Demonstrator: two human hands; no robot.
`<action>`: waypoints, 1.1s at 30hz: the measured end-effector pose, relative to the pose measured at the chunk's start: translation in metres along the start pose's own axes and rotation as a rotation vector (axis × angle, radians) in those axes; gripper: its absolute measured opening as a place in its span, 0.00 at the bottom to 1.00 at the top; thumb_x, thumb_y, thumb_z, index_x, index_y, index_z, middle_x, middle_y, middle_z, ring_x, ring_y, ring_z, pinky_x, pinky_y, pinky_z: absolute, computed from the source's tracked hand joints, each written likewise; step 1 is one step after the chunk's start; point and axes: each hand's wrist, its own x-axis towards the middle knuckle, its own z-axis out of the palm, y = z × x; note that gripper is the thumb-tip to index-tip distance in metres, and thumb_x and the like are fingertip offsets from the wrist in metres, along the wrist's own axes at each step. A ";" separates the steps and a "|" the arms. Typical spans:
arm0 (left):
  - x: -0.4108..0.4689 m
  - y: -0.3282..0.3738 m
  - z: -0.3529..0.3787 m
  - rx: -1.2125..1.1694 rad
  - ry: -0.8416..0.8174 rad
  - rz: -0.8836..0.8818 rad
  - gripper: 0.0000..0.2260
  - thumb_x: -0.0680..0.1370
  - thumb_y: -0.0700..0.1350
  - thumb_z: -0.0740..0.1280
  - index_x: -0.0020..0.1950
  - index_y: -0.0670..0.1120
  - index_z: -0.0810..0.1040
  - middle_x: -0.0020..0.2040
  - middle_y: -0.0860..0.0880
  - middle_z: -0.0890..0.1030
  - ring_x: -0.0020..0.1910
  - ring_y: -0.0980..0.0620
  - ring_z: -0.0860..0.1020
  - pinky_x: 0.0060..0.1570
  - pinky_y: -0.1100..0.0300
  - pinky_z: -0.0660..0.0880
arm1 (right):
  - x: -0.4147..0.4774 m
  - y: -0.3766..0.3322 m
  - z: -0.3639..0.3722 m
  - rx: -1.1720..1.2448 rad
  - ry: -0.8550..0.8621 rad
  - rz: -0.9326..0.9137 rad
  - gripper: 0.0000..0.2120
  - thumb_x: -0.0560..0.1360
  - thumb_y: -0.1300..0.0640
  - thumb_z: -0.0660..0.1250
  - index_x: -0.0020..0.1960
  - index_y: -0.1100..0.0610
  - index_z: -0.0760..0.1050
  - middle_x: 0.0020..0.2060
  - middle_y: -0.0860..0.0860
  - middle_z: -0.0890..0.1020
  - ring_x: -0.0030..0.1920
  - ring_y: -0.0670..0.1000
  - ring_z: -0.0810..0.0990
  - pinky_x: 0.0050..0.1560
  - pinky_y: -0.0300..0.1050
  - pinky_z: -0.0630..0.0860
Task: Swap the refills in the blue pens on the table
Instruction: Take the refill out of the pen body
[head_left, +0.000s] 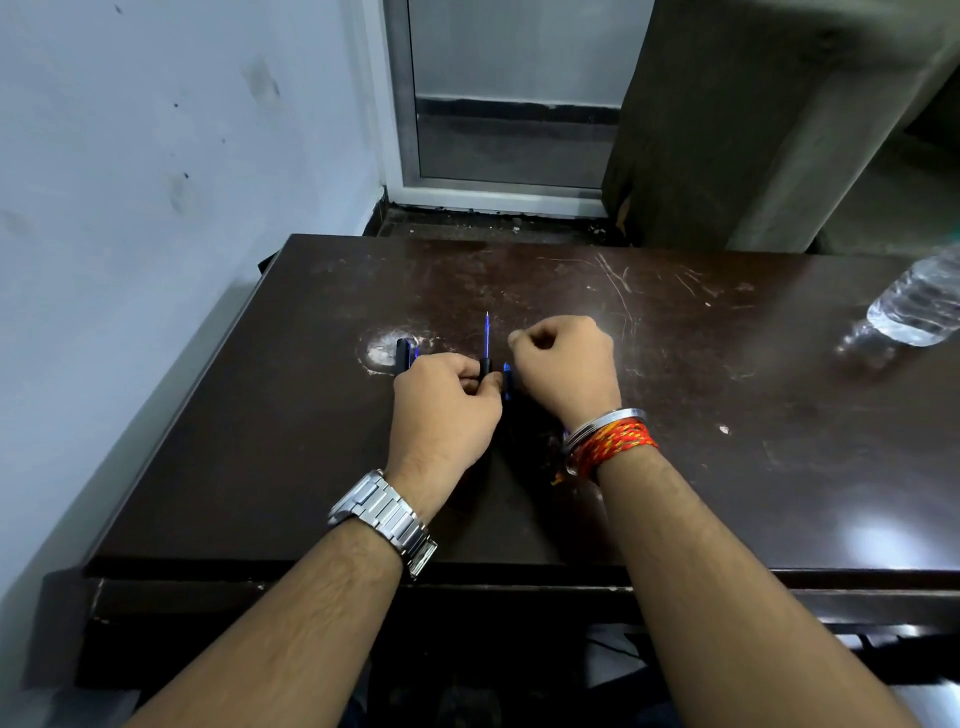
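Note:
My left hand (441, 410) grips a dark pen barrel (484, 366) at its fingertips. A thin blue refill (487, 335) sticks out of the barrel, pointing away from me. My right hand (566, 364) is curled into a fist just right of it, thumb against forefinger, and nothing shows between its fingers. A dark pen part with a blue end (506, 382) sits between my two hands; whether it lies on the table or touches a hand I cannot tell. Another dark pen piece with a blue edge (405, 353) lies left of my left hand.
The dark brown table (675, 415) is scratched, with a worn pale patch (382, 348) under the left pen piece. A clear plastic water bottle (914, 306) lies at the right edge. A pale wall runs along the left, and a door and curtain stand beyond the far edge.

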 end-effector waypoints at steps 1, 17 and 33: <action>0.000 0.001 0.000 0.008 -0.007 0.002 0.04 0.73 0.46 0.74 0.38 0.49 0.85 0.29 0.56 0.82 0.31 0.64 0.80 0.30 0.75 0.71 | 0.001 -0.001 0.000 0.121 -0.025 0.051 0.14 0.75 0.49 0.68 0.36 0.57 0.82 0.30 0.50 0.83 0.33 0.50 0.81 0.40 0.45 0.78; -0.005 0.004 0.001 0.072 -0.053 0.013 0.02 0.73 0.48 0.73 0.42 0.52 0.85 0.30 0.57 0.82 0.31 0.64 0.80 0.28 0.75 0.72 | 0.006 -0.002 -0.011 0.596 -0.047 0.016 0.06 0.75 0.56 0.73 0.39 0.56 0.83 0.32 0.53 0.82 0.30 0.47 0.77 0.32 0.43 0.77; -0.005 0.007 -0.004 0.083 0.017 -0.035 0.09 0.74 0.46 0.74 0.34 0.52 0.79 0.28 0.57 0.79 0.28 0.66 0.77 0.26 0.77 0.69 | 0.013 0.012 -0.015 -0.083 -0.089 0.150 0.12 0.68 0.53 0.80 0.36 0.61 0.83 0.33 0.57 0.85 0.38 0.56 0.86 0.45 0.52 0.84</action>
